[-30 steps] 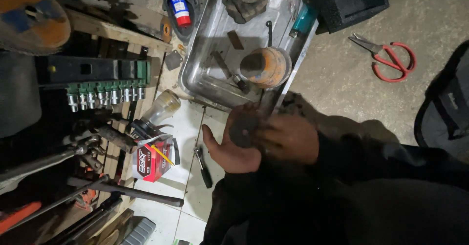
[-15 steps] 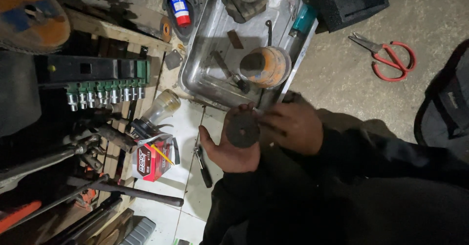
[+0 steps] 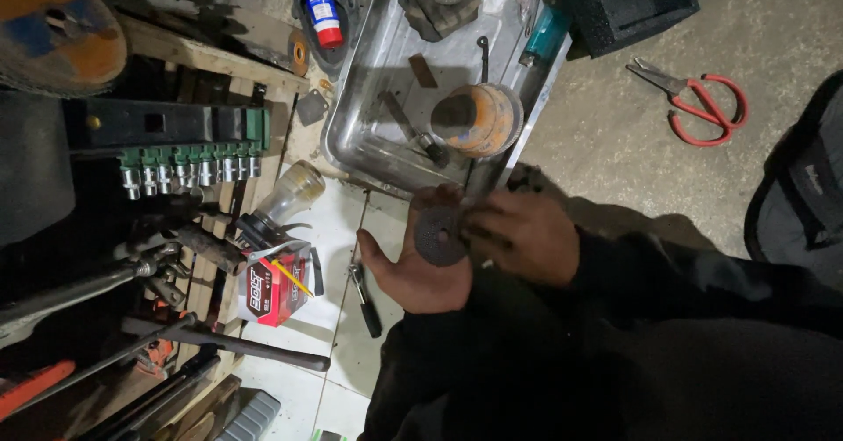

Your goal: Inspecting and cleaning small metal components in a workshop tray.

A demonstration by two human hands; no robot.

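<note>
My left hand (image 3: 413, 270) lies palm up below the metal tray and cradles a dark round disc (image 3: 439, 234) with small holes in it. My right hand (image 3: 522, 234) comes in from the right, and its fingers pinch the disc's right edge. Both sleeves are dark. Just above the hands, a rusty orange cylindrical part (image 3: 479, 120) stands inside the metal tray (image 3: 360, 129). A small ratchet tool (image 3: 364, 296) lies on the white sheet to the left of my left hand.
A socket set on a green rail (image 3: 189, 164), a glass jar (image 3: 290, 191), a red box (image 3: 272, 287) and long steel bars (image 3: 224, 340) crowd the left. Red-handled scissors (image 3: 698, 107) lie on the concrete at the right. A black foam box (image 3: 628, 2) sits at the top.
My right hand has slid off the top of the disc to its right edge, which uncovers the disc's face. My left hand has opened out flatter beneath it.
</note>
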